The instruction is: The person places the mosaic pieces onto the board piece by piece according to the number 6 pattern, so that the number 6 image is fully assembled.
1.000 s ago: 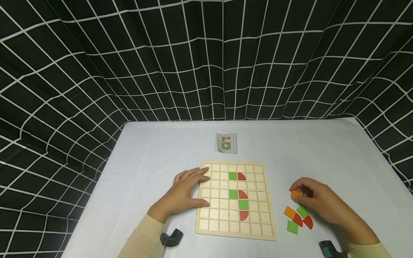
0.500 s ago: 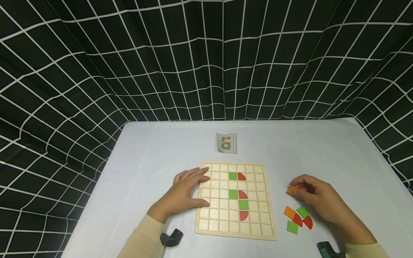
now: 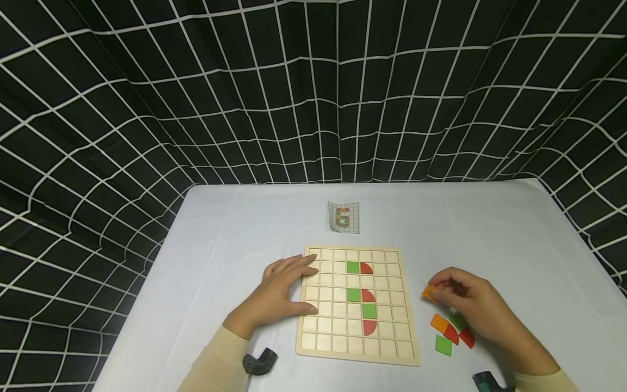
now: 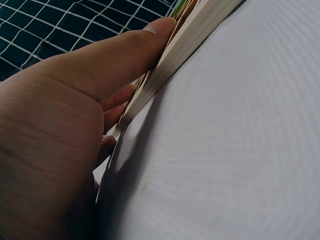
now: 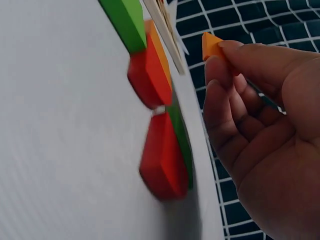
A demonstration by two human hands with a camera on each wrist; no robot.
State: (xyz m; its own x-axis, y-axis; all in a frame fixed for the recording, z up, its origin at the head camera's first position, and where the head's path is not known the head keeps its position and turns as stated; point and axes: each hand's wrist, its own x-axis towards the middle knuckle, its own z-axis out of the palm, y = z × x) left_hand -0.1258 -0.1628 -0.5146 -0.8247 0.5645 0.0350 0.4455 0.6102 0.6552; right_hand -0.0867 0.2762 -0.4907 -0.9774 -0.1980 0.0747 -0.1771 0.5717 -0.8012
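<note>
My right hand [image 3: 472, 301] pinches an orange tile [image 3: 428, 293] between thumb and fingertips, just right of the wooden grid board [image 3: 392, 345]. In the right wrist view the orange tile's corner [image 5: 210, 46] sticks out past the fingers, raised off the table. My left hand [image 3: 280, 291] rests on the board's left edge, thumb and fingers spread along the frame. On the board lie several green squares and red quarter-circles, among them a green square [image 3: 369, 311] with a red quarter-circle [image 3: 369, 328] directly below it.
Loose tiles lie right of the board: an orange tile [image 3: 439, 323], a green square [image 3: 443, 345], a partly shaded green tile [image 3: 458, 320] and two red quarter-circles [image 3: 452, 334]. Behind the board lies a small printed pattern card [image 3: 344, 218]. Black grid cloth [image 3: 313, 87] surrounds the white table.
My right hand has tilted the orange tile and carried it left toward the board, above the loose tiles. The left hand and the tiles on the board have stayed put.
</note>
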